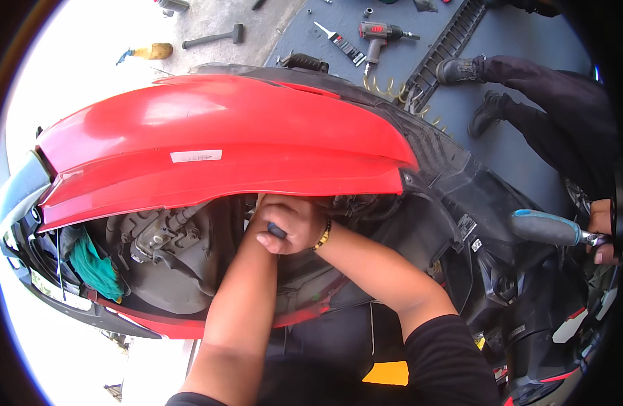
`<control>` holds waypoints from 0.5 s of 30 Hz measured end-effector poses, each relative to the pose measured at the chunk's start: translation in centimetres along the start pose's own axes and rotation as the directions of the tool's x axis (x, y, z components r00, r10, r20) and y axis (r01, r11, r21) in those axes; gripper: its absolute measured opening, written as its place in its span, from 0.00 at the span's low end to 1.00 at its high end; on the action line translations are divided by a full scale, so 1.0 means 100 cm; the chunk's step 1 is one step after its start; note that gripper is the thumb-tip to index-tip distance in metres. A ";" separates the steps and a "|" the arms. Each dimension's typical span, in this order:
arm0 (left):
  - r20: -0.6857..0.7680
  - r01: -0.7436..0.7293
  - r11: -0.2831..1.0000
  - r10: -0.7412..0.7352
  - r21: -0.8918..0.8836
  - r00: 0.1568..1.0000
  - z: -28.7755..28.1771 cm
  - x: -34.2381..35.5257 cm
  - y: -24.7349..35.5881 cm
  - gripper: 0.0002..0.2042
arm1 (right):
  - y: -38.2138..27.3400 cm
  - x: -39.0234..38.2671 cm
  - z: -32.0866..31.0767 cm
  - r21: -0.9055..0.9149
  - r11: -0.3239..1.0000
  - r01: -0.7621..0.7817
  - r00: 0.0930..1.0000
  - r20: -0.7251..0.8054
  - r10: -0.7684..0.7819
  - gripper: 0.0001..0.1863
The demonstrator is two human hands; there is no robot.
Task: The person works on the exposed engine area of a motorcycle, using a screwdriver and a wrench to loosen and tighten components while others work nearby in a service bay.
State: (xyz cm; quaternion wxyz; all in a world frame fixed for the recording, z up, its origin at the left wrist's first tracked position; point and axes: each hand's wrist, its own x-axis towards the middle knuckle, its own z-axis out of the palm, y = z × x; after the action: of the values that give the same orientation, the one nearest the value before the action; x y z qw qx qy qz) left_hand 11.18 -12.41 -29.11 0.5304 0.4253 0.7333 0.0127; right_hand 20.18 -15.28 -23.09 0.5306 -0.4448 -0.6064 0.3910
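My right hand [294, 224] is closed around a dark handle [276, 231], whose rounded end shows between the fingers. The rest of that tool is hidden. A yellow and black beaded band [321, 235] circles the right wrist. My left forearm [242, 291] reaches up beside it, under the lower edge of a red body panel [217, 135] on a vehicle. Behind my right hand and the panel, my left hand's fingers are out of sight. Dusty metal engine parts [152, 237] lie in the opening left of my forearm, with a green cloth [95, 267] tucked nearby.
At right, another person's hand [601, 230] is at a blue-and-grey-handled tool [545, 227]; that person's black boots [457, 70] stand by a floor grate [447, 51]. On the floor beyond lie an impact wrench [379, 37], a tube [342, 44], a hammer [213, 38] and a coiled hose [393, 91].
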 end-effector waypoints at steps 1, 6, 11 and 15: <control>-0.007 0.000 1.000 0.000 0.000 1.000 -0.001 0.000 0.000 0.28 | -0.008 -0.006 0.006 -0.086 0.993 0.075 0.993 -0.086 -0.083 0.14; -0.008 0.004 1.000 -0.004 0.003 1.000 0.000 0.004 0.001 0.28 | -0.004 -0.013 0.018 -0.044 0.999 0.021 0.989 -0.146 -0.027 0.15; -0.016 0.000 1.000 0.000 0.002 1.000 0.000 0.005 0.001 0.28 | 0.003 0.008 0.005 -0.004 1.000 0.011 0.987 -0.161 -0.011 0.11; -0.024 -0.004 1.000 0.004 0.017 1.000 -0.002 0.004 0.001 0.28 | 0.000 0.016 -0.008 -0.013 0.998 0.066 0.995 -0.079 -0.067 0.08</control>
State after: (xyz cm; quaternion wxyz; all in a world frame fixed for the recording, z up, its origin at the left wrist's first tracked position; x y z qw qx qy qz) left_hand 11.02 -11.99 -29.31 0.5180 0.4311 0.7387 0.0123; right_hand 20.88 -13.75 -22.47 0.5647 -0.4425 -0.6012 0.3519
